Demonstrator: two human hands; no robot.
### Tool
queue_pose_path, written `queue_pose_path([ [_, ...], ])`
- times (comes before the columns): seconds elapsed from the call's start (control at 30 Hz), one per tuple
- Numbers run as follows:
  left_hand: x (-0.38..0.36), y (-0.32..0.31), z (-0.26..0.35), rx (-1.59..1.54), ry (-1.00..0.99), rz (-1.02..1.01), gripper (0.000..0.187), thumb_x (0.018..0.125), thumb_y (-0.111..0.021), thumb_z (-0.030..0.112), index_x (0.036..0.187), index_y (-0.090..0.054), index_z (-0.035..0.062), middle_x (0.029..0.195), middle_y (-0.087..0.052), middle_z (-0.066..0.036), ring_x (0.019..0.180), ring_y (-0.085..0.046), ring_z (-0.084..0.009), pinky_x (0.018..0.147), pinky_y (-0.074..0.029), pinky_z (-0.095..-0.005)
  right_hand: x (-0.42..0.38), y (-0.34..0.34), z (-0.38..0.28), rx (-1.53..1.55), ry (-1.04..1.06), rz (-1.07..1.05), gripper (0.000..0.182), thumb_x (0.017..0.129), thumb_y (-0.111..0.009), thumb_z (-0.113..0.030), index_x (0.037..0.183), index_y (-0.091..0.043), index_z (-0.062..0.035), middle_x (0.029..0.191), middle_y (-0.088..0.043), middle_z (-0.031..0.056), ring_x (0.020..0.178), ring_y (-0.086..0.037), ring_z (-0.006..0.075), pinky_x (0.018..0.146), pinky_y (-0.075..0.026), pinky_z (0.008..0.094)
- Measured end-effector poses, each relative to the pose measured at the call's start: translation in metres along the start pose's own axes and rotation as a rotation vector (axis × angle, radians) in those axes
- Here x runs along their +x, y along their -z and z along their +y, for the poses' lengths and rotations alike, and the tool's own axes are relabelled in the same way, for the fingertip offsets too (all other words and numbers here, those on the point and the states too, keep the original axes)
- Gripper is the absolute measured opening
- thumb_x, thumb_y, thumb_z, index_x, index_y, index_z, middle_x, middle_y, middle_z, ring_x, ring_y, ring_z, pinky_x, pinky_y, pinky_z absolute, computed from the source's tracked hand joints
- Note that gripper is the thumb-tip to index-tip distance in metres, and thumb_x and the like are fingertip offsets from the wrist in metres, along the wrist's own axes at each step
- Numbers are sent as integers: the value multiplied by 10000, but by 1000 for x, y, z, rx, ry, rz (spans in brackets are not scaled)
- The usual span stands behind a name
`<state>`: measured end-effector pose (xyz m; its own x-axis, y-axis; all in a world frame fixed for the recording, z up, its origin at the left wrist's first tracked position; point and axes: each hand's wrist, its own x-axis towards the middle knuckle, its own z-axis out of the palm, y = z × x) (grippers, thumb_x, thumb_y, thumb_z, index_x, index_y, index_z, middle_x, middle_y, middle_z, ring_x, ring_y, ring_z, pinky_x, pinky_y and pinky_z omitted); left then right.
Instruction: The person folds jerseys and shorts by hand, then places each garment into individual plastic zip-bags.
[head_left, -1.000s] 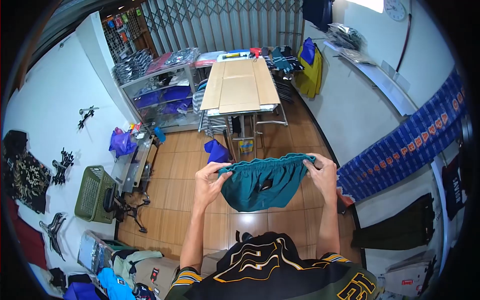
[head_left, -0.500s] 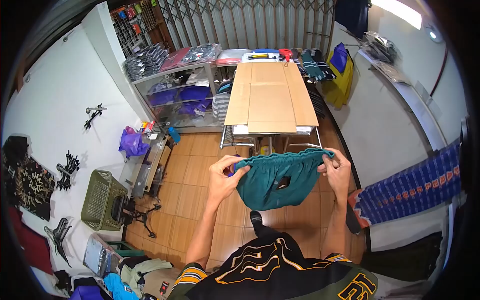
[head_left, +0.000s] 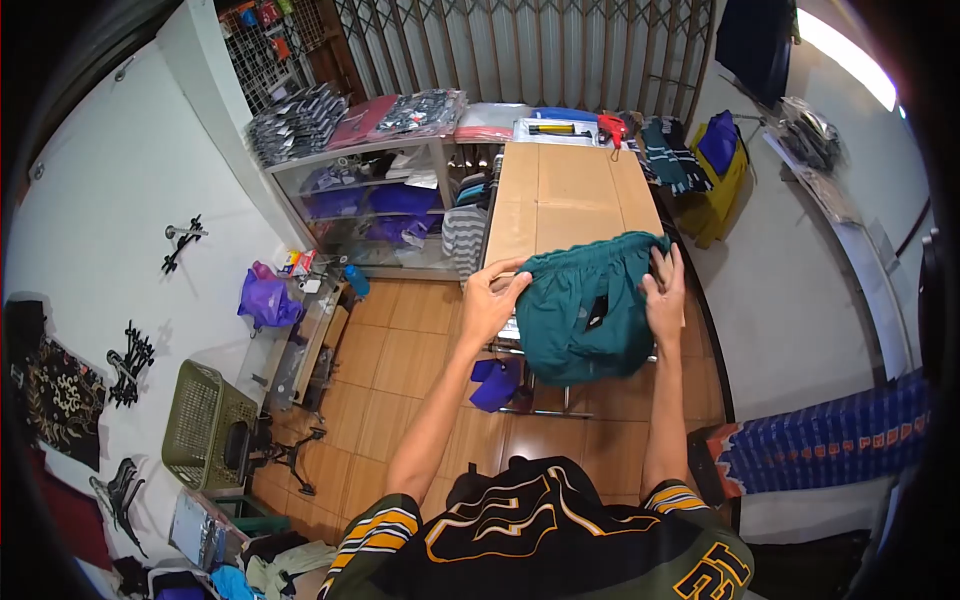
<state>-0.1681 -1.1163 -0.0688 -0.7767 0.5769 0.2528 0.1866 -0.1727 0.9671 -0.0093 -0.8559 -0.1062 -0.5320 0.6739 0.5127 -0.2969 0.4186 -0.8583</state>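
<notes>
Dark green shorts (head_left: 583, 325) with a gathered elastic waistband hang between my two hands, over the near end of a table covered with a cardboard sheet (head_left: 570, 190). My left hand (head_left: 492, 303) pinches the left end of the waistband between thumb and fingers. At the right end, my right hand (head_left: 665, 300) grips the band, its fingers partly inside the waist opening. A small dark label shows on the front of the cloth. The lower part of the shorts hides the table's near edge.
A purple bag (head_left: 497, 384) hangs low by the table legs. Glass shelves (head_left: 365, 215) with packed clothes stand at back left. An olive basket (head_left: 207, 430) is on the left, a blue patterned cloth (head_left: 820, 445) on the right. A red-handled tool (head_left: 612, 128) lies at the table's far end.
Both hands have carried the shorts forward and up, from above the floor to over the table's near end. My body has moved closer to the table.
</notes>
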Motion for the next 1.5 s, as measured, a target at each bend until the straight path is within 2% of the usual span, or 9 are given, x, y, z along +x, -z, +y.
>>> queue_pose_path([
  [0.03, 11, 4, -16, -32, 9, -15, 358, 910, -713, 61, 1230, -618, -71, 1062, -710, -134, 959, -687, -162, 838, -551, -272, 3, -12, 15, -49, 0, -41, 819, 899, -526, 92, 1587, -119, -87, 1563, -323, 262, 1431, -374, 348, 971, -501, 351],
  [0.17, 24, 38, -88, -32, 9, 6, 513, 923, -700, 102, 1365, -495, -60, 1344, -577, -197, 1225, -591, -262, 1011, -498, -356, -10, -61, 47, -326, -166, -52, 780, 878, -626, 3, 1535, -206, 11, 1497, -397, 309, 1381, -421, 432, 1084, -416, 411],
  [0.27, 9, 80, -123, 7, 134, -1, 406, 929, -698, 102, 1281, -570, -53, 1251, -635, -164, 1167, -612, -231, 983, -510, -348, -25, -91, 72, -506, -113, -143, 704, 862, -700, -140, 1431, -362, 101, 1430, -457, 331, 1349, -425, 485, 1112, -384, 450],
  [0.43, -40, 196, -228, 11, 247, 26, 361, 932, -705, 139, 1226, -611, -48, 1188, -671, -141, 1134, -628, -191, 984, -492, -318, -24, -146, 73, -1133, -497, -322, 742, 890, -675, -394, 1398, -432, 90, 1479, -399, 317, 1403, -329, 479, 1135, -274, 590],
  [0.53, -88, 272, -240, 141, 426, 168, 355, 929, -710, 158, 1206, -622, -47, 1166, -679, -137, 1123, -635, -208, 985, -490, -333, -33, -169, 104, -1286, -469, -110, 756, 896, -658, -427, 1404, -435, 86, 1520, -346, 306, 1422, -292, 481, 1124, -231, 651],
  [0.7, -180, 399, -288, 212, 689, 407, 333, 918, -706, 146, 1175, -638, -56, 1084, -689, -142, 1018, -658, -211, 924, -516, -316, -27, -195, 130, -1396, -512, 1, 767, 927, -596, -462, 1435, -405, 80, 1539, -328, 294, 1437, -270, 474, 1144, -186, 648],
  [0.87, -160, 447, -263, 299, 837, 434, 314, 917, -692, 113, 1167, -635, -70, 1059, -685, -149, 998, -658, -209, 904, -525, -311, -21, -206, 138, -1432, -543, 65, 749, 955, -545, -473, 1463, -392, 57, 1567, -314, 253, 1458, -241, 450, 1166, -153, 628],
  [1.13, 15, 404, -290, 209, 501, 122, 331, 936, -685, 142, 1195, -622, -54, 1105, -679, -141, 1031, -649, -201, 924, -512, -304, 1, -225, 157, -1493, -588, 147, 749, 959, -534, -478, 1466, -391, 55, 1574, -320, 224, 1460, -246, 440, 1166, -157, 626],
  [1.5, 250, 247, -206, 155, 260, -575, 327, 961, -655, 148, 1247, -604, -3, 1143, -691, -119, 1060, -653, -179, 895, -521, -314, 54, -256, 185, -1496, -576, 302, 741, 927, -583, -449, 1445, -416, 55, 1552, -362, 218, 1457, -271, 418, 1167, -176, 615],
])
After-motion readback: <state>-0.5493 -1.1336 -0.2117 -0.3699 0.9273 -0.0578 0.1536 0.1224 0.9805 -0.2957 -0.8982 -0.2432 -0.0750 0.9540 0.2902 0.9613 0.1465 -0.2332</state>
